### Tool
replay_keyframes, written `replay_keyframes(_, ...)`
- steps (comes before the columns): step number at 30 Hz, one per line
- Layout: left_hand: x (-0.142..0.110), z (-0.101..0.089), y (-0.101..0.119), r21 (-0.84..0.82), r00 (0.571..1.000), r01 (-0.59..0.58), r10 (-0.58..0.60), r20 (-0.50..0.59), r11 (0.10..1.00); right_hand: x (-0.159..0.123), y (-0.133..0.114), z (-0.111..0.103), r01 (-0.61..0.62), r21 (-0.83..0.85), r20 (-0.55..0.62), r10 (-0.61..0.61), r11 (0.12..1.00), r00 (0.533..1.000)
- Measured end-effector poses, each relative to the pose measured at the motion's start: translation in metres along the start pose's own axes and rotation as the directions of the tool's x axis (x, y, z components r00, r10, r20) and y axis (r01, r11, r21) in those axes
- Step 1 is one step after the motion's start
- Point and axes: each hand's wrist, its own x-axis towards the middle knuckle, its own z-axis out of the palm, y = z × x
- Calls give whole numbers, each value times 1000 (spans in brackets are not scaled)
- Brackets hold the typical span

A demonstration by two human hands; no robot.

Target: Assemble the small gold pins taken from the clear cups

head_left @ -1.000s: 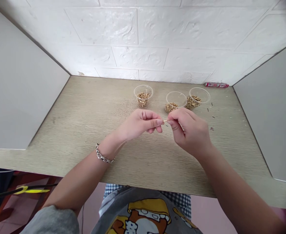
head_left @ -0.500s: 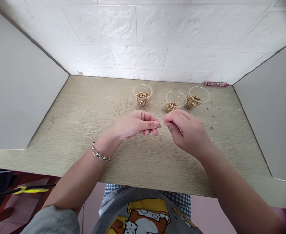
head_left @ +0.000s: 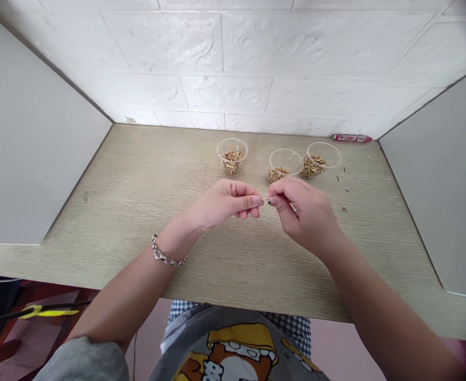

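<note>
Thin, shiny gold-coloured pin (head_left: 265,199), 1 pc.; L hand (head_left: 233,201) & R hand (head_left: 306,211), each w/ grip pinching one end. Beyond pin: 3 clear plastic cups (head_left: 233,145) w/ gold-coloured pcs. (head_left: 314,166)

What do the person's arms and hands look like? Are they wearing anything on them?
Both hands are bare, with no gloves. The left hand has a silver-coloured chain bracelet around its wrist, and a grey sleeve shows farther up that arm. The right hand has no bracelet, and no sleeve shows on that side.
</note>
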Motion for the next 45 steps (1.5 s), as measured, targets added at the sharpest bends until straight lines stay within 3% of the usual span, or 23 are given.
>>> replay_keyframes(6, 1, 4, 0, 4, 998, -2, 3, -70, 1000, -1, 0, 4, -22, -43, -42, 20, 999, 999)
replay_keyframes(18, 3, 3, -1, -328, 984, 169, -177, 7, 929, 0, 1, 7, -76, -25, -104, 73, 997, 992)
replay_keyframes(22, 3, 3, -1, -329, 987, 152, -158, 9, 932, 0, 3, 8, -90, -13, -133, 88, 996, 987)
replay_keyframes(28, 3, 4, -2, -412, 983, 77, -137, -119, 908, 1, 4, 6, -185, 19, -148, 186, 983, 971)
replay_keyframes(33, 4, 3, -2, -479, 989, 64, -120, -88, 875, -3, 8, 10, -49, -152, -92, 35, 987, 995)
replay_keyframes(38, 3, 5, -2, -430, 991, 52, -99, -88, 901, -6, 7, 13, 61, -306, -39, -77, 950, 996)
replay_keyframes(42, 2, 7, -2, -403, 992, 37, -83, -99, 915, -4, 5, 15, 74, -254, -33, -85, 964, 996)
replay_keyframes(45, 3, 6, -3, -436, 987, 59, -117, -108, 898, -4, 6, 14, 104, -154, -131, -125, 983, 983)
